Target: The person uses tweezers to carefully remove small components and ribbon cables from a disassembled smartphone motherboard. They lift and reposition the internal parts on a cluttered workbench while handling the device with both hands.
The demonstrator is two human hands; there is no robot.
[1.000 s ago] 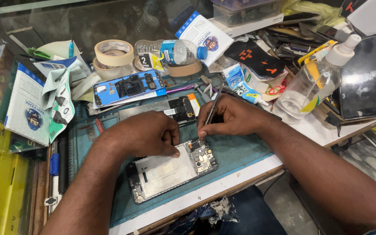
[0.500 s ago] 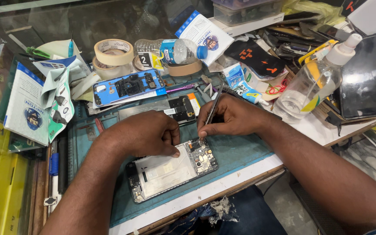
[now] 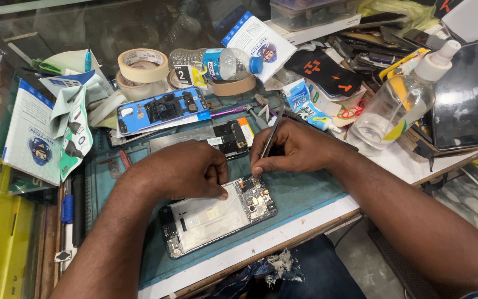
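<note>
Head view: an opened phone (image 3: 217, 218) lay on a teal mat (image 3: 300, 194) on a cluttered bench (image 3: 394, 160).

White-and-blue packets (image 3: 31, 138) sat left, tape rolls (image 3: 142, 66) behind. The phone's long axis ran left-right, its circuit end tilted up to the right. The left hand (image 3: 181, 171) pressed its back; the right hand (image 3: 297, 149) pinched tweezers (image 3: 269, 138), tips on the board.
</note>
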